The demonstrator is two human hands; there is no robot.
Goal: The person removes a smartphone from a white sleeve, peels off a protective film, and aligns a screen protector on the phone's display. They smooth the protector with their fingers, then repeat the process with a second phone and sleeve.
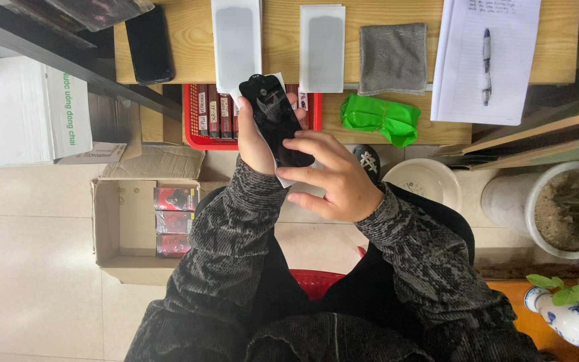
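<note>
Two hands hold a black phone above the lap, just below the counter edge.

On the floor, an open cardboard box (125,231) holds three red packs; a red basket (194,121) under the counter (283,50) carries a row of slim packs. The left hand (257,137) wraps closed around the black phone (277,121), and the right hand (333,177) presses fingertips on its lower end. Two white sleeves (236,40) lie on the counter, then one grey cloth (393,57), one green bag (380,117), one notepad (464,80) with a pen.

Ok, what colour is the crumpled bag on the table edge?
Bright green; the crumpled bag shows clearly in the head view.
</note>
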